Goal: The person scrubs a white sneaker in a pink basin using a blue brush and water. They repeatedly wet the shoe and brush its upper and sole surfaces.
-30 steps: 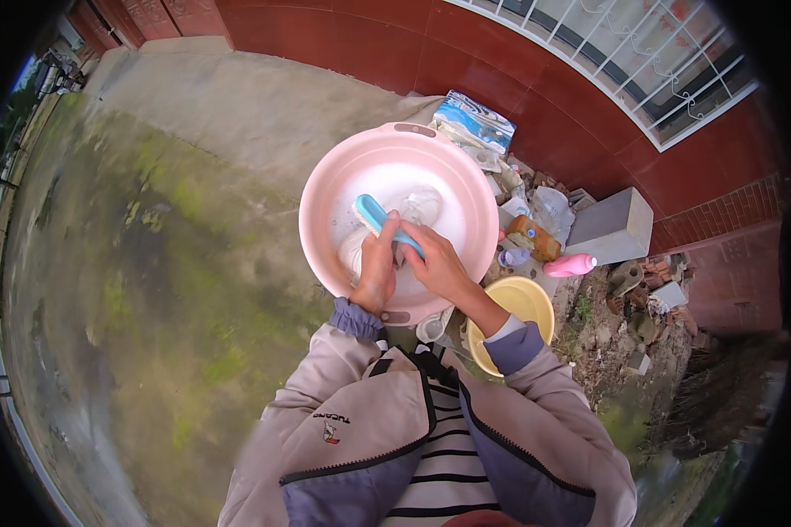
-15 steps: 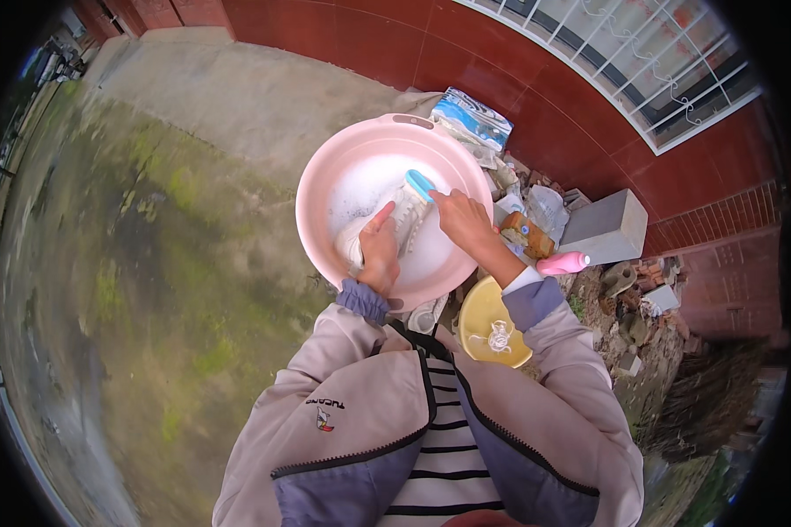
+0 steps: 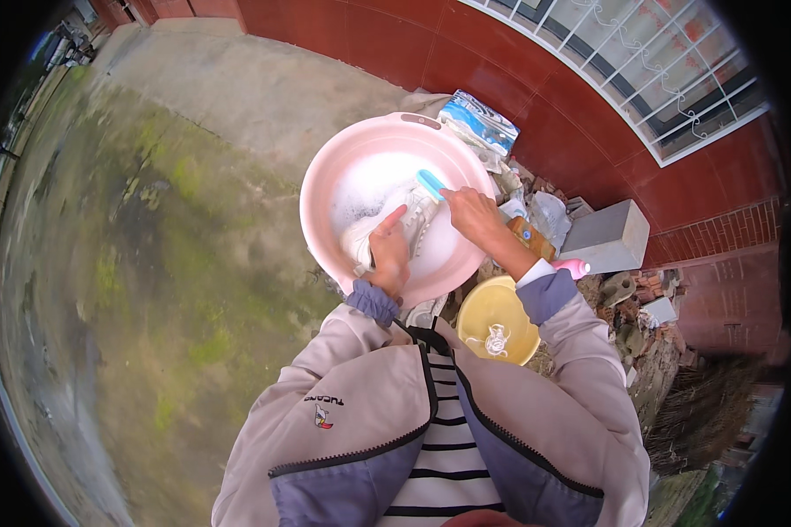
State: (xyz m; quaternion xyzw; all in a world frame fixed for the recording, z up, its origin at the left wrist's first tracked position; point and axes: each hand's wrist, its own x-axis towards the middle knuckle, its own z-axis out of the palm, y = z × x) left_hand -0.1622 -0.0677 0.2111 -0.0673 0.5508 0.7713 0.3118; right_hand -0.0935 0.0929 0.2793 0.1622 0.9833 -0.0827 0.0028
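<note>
A white sneaker (image 3: 418,212) lies tilted in the soapy water of a large pink basin (image 3: 318,189). My left hand (image 3: 390,251) steadies it from the near side, thumb raised and the other fingers mostly hidden behind the palm. In my right hand (image 3: 472,213) is a blue scrubbing brush (image 3: 430,184), gripped at its near end. The brush's head is at the far end of the shoe, by the lace holes; its bristles are hidden from view. Foam (image 3: 366,181) covers much of the water.
A yellow basin (image 3: 476,309) holding white shoelaces (image 3: 497,341) stands near right, beside another pale shoe (image 3: 425,313). Right of the pink basin are a pink bottle (image 3: 577,267), a grey block (image 3: 605,235) and rubble. A blue-and-white box (image 3: 481,121) leans by the red wall (image 3: 378,44).
The brush and my right hand have shifted slightly, staying at the shoe's far end. My left hand remains on the shoe. The whole view has moved a little.
</note>
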